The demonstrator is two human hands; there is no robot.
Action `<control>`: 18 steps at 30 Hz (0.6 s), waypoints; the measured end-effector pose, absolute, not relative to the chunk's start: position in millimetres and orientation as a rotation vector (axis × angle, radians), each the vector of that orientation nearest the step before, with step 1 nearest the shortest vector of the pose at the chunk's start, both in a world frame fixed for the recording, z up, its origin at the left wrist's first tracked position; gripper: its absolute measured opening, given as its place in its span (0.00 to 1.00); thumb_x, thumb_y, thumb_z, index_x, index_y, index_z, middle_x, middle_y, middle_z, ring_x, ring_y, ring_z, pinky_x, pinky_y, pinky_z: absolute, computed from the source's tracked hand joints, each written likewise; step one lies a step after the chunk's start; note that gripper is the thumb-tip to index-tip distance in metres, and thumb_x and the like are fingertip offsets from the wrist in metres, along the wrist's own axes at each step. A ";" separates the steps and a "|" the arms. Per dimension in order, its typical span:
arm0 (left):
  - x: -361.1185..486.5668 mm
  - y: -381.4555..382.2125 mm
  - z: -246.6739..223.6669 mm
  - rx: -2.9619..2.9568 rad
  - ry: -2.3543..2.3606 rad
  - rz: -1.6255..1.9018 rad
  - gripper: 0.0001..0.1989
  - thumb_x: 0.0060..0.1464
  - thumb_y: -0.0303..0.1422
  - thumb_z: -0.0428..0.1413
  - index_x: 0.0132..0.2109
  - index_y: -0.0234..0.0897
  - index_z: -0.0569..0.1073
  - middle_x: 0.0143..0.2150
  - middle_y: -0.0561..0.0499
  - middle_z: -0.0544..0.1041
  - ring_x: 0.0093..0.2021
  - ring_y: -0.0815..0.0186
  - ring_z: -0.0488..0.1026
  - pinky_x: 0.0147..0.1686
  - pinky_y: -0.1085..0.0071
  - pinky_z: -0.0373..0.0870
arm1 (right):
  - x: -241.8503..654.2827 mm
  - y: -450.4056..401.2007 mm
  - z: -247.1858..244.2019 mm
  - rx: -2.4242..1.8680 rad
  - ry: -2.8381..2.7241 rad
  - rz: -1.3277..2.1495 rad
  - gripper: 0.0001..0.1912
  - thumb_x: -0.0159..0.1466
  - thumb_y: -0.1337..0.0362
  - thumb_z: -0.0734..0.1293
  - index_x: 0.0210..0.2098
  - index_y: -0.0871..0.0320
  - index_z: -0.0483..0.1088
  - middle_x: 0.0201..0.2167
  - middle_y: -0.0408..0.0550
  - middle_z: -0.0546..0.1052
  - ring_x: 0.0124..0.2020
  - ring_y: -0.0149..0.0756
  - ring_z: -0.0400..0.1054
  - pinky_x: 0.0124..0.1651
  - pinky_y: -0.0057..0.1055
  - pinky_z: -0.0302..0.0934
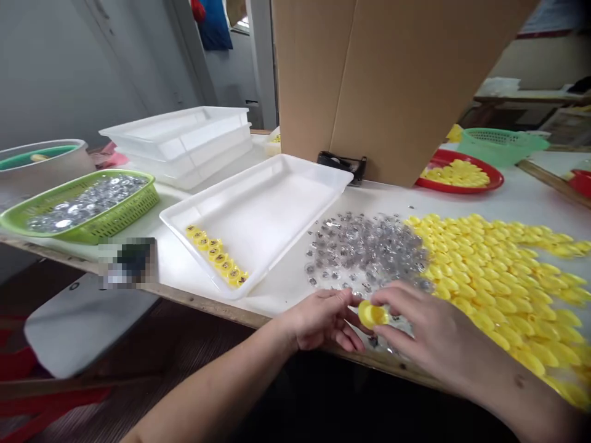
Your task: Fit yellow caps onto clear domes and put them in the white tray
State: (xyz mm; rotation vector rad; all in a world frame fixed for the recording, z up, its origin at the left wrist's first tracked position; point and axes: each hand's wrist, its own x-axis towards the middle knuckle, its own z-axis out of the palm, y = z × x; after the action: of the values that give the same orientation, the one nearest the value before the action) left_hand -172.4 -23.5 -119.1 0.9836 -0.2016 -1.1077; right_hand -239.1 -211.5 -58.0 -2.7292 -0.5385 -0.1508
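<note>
Near the table's front edge, my right hand (pixel 425 332) pinches a small round yellow piece (pixel 373 315) between thumb and fingers. My left hand (pixel 325 320) is just left of it, its fingers curled and touching the same yellow piece's left side. Behind both hands lies a spread of small clear pieces (pixel 364 246). A large pile of yellow pieces (pixel 498 271) covers the table to the right. On the left, a white tray (pixel 277 209) holds a short double row of yellow pieces with dark marks (pixel 216 253) along its near left side.
A green basket (pixel 150 194) of clear pieces stands at the left, with stacked white trays (pixel 184 154) behind. A tall cardboard sheet (pixel 369 80) rises at the back beside a black tape dispenser (pixel 341 165). A red plate (pixel 497 179) and pale green basket (pixel 503 147) stand at the back right.
</note>
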 end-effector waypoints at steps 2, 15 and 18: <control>-167.7 -19.6 -121.8 0.881 -0.203 -1.109 0.22 0.54 0.47 0.55 0.40 0.29 0.71 0.27 0.46 0.74 0.23 0.68 0.75 0.20 0.78 0.68 | -221.9 -191.8 -50.0 -2.705 -0.621 -0.090 0.08 0.60 0.70 0.63 0.39 0.55 0.67 0.35 0.45 0.71 0.33 0.35 0.68 0.35 0.31 0.63; -138.6 21.6 -128.0 0.731 -0.025 -0.782 0.09 0.59 0.28 0.52 0.47 0.32 0.69 0.35 0.42 0.77 0.28 0.70 0.76 0.28 0.81 0.72 | -188.3 -187.5 -75.7 -2.564 -0.548 -0.163 0.10 0.61 0.72 0.62 0.40 0.56 0.72 0.38 0.48 0.74 0.37 0.36 0.70 0.40 0.35 0.66; -136.4 25.4 -128.8 0.738 0.008 -0.747 0.09 0.59 0.27 0.51 0.47 0.33 0.67 0.38 0.40 0.78 0.31 0.69 0.77 0.32 0.79 0.73 | -195.5 -196.4 -97.7 -2.674 -0.624 0.012 0.17 0.60 0.77 0.61 0.44 0.56 0.71 0.41 0.49 0.72 0.40 0.38 0.69 0.40 0.37 0.66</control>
State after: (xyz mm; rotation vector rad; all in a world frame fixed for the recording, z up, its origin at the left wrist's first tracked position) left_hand -136.4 25.4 -128.8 0.7379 0.0080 -0.7468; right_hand -195.5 -196.4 -97.7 -2.6736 -0.6239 0.0117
